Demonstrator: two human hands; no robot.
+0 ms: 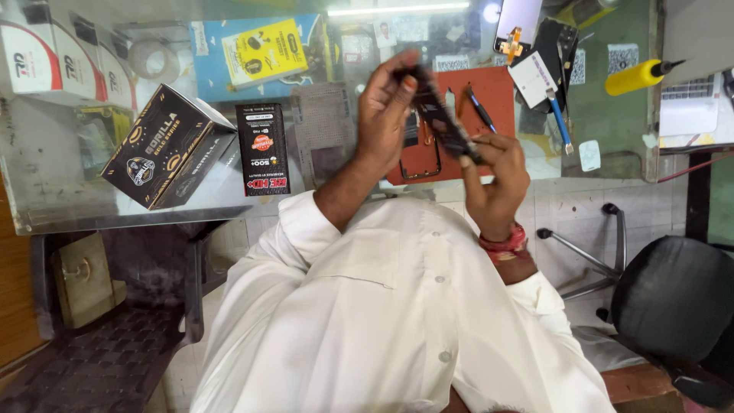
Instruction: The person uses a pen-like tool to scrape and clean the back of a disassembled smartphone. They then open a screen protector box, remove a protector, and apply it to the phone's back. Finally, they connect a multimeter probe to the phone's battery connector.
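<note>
Nearest the camera is the person's white shirt (397,321), its sleeves running up to both hands, which are raised above the tabletop (46,176). The left hand (386,111) is closed around the upper end of a black phone frame (443,118), fingers curled over its top edge; the right hand (495,180), a red thread band (505,245) at its wrist, pinches the lower end between thumb and fingertips. The frame hangs tilted between the two hands — clear of the tabletop, over the red mat (501,103). On that mat lie a dark phone body (420,157), partly hidden behind the left wrist, and a blue-handled tool (482,109). To one side stand a black and gold box (164,145), tipped on its corner, and just beside it a slim black packet (264,149). Farther back lie a yellow packet on a blue card (264,52), a roll of clear tape (153,60) and white boxes (53,65). Toward the other side are a phone screen panel (520,23), a blue-handled screwdriver (560,122) and a yellow-handled tool (638,76) — well apart from the hands. A black office chair (677,306) stands off the tabletop's edge.
</note>
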